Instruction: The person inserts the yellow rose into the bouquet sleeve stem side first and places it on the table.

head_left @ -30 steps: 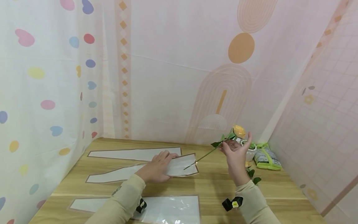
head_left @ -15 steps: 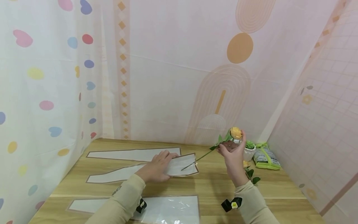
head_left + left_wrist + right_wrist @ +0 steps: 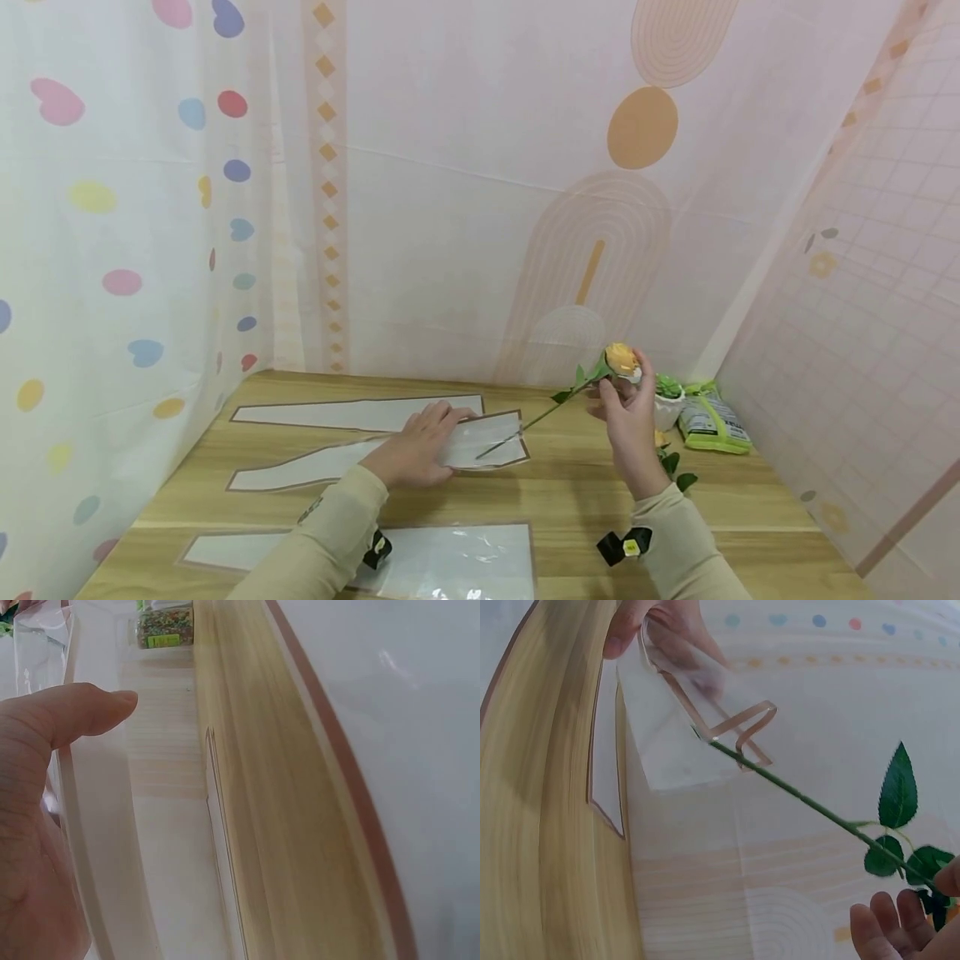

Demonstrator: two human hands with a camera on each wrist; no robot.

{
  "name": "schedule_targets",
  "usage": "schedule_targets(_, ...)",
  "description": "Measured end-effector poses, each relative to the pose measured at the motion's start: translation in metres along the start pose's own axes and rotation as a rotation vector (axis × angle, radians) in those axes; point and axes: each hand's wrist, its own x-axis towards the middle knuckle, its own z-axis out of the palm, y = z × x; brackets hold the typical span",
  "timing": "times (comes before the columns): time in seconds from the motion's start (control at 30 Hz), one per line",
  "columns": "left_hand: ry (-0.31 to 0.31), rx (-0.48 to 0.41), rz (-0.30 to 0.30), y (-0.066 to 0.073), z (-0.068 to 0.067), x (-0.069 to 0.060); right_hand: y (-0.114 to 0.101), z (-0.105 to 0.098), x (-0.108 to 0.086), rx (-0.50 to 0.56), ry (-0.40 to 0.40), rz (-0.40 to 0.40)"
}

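Note:
My right hand (image 3: 632, 421) pinches a yellow rose (image 3: 622, 359) just below its bloom, the green stem (image 3: 543, 414) slanting down to the left. In the right wrist view the stem's lower end (image 3: 705, 736) lies inside the mouth of a clear sleeve with a brown edge (image 3: 735, 720). My left hand (image 3: 416, 446) grips that middle sleeve (image 3: 487, 442), thumb at its near edge and fingers over the far edge. The left wrist view shows the left thumb (image 3: 90, 711) beside the film.
Two more flat sleeves lie on the wooden table, one behind (image 3: 352, 413) and one in front (image 3: 472, 558). To the right stand a potted plant (image 3: 667, 408), a green-and-grey packet (image 3: 714, 423) and another rose with dark leaves (image 3: 678, 471). Patterned curtains surround the table.
My right hand has moved the rose left and slightly down, so the stem's end reaches further over the middle sleeve. My left hand has kept its grip.

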Motion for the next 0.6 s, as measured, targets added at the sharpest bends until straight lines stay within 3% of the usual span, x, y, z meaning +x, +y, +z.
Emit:
schedule_targets(0.23, 0.003, 0.003, 0.014, -0.002, 0.002, 0.000, 0.000, -0.004, 0.001, -0.015, -0.022, 0.005)
schedule_targets(0.6, -0.008, -0.004, -0.004, -0.004, 0.003, -0.002, -0.011, -0.008, 0.005, -0.005, -0.004, 0.078)
